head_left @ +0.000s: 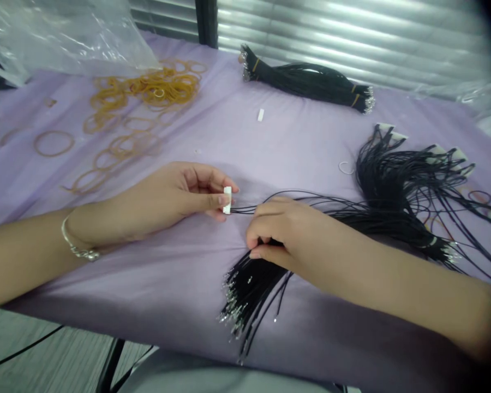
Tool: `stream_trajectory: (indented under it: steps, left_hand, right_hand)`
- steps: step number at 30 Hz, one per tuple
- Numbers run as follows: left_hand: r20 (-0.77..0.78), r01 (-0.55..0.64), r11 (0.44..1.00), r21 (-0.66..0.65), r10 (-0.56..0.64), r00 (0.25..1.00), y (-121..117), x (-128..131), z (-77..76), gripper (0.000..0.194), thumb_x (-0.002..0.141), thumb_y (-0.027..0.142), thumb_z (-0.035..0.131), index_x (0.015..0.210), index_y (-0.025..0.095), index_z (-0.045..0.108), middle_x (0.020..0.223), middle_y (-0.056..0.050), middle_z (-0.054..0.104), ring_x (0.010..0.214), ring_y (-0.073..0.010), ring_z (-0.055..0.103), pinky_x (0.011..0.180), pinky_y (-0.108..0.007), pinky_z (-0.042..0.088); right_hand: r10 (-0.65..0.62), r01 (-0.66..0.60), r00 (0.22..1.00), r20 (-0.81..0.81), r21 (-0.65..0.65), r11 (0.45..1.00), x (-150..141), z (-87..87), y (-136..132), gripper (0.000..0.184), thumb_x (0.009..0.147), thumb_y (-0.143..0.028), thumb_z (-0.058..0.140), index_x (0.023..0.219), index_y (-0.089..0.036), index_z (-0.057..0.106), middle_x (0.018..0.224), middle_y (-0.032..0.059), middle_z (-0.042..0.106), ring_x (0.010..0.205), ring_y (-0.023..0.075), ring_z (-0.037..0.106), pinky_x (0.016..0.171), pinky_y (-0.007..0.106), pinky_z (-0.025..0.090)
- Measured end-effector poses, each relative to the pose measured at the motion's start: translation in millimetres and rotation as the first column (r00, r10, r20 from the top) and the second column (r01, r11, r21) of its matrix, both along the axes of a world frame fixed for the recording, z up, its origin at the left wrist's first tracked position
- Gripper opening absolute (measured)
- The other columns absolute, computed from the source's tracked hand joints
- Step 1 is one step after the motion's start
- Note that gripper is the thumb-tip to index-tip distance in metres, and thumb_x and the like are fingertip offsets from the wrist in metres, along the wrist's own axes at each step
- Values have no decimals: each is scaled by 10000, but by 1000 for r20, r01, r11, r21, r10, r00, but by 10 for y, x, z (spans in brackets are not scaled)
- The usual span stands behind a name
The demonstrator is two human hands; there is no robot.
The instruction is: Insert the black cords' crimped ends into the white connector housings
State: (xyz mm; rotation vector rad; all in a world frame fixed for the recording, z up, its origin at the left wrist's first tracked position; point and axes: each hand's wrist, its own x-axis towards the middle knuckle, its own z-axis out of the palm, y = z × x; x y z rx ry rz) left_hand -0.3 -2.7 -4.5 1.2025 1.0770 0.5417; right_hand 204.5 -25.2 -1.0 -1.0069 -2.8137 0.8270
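Note:
My left hand (200, 191) pinches a small white plastic connector (227, 200) between thumb and fingers. A few thin black wires (243, 209) run from the connector's right side toward my right hand (272, 232). The fingers of that hand are closed over the top of a thick bundle of black wires (256, 289); what its fingertips hold is hidden. Silvery metal terminals (233, 311) tip the bundle's near end, which fans out toward the table's front edge.
Purple cloth (147, 278) covers the table. Yellow rubber bands (167, 87) lie at the back left beside a clear plastic bag (73, 38). A tied black wire bundle (306, 82) rests at the back. Wires with white connectors (376, 169) spread at the right. A white piece (261, 115) lies mid-table.

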Motion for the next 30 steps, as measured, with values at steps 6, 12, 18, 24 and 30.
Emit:
stream_trajectory:
  steps: [6, 12, 18, 24, 30]
  left_hand:
    - [-28, -54, 998, -43, 53, 998, -5, 66, 77, 86, 691, 69, 688, 749, 107, 637, 658, 44, 601, 571, -31, 545, 522, -60, 416]
    - [25, 41, 999, 17, -41, 999, 7, -33, -37, 141, 732, 169, 679, 864, 143, 637, 743, 14, 632, 657, -79, 588, 632, -137, 471]
    - [57, 112, 991, 68, -116, 992, 0, -84, -77, 100, 794, 187, 637, 888, 151, 638, 770, 19, 631, 686, -51, 580, 662, -121, 451]
    - [66, 108, 992, 59, -112, 992, 1, -91, -80, 102, 795, 186, 637, 891, 151, 644, 811, 6, 628, 707, -63, 582, 697, -142, 461]
    - [70, 89, 995, 47, -92, 993, -16, -80, -74, 61, 789, 162, 638, 847, 161, 657, 758, 27, 625, 682, -45, 575, 669, -107, 439]
  right_hand:
    - [26, -26, 1000, -5, 41, 999, 67, 12, -97, 131, 880, -143, 426, 814, -149, 539, 890, 30, 539, 892, 140, 442, 830, 286, 345]
    - [-212, 195, 964, -158, -121, 973, 14, 178, -90, 107, 870, -187, 453, 833, -172, 552, 761, -40, 574, 641, 47, 482, 609, 189, 364]
    - [-423, 334, 845, -328, -294, 895, 4, 125, 41, 106, 795, -144, 501, 742, -148, 593, 623, -47, 533, 547, 20, 434, 503, 146, 329]
    - [-619, 467, 701, -353, -428, 774, 6, -6, 112, 190, 783, -281, 556, 687, -117, 564, 569, -27, 471, 503, 28, 358, 449, 163, 269]
    - [-631, 508, 709, -315, -392, 767, -18, -9, 105, 194, 776, -278, 554, 660, -123, 565, 550, -28, 461, 491, 27, 346, 441, 161, 268]
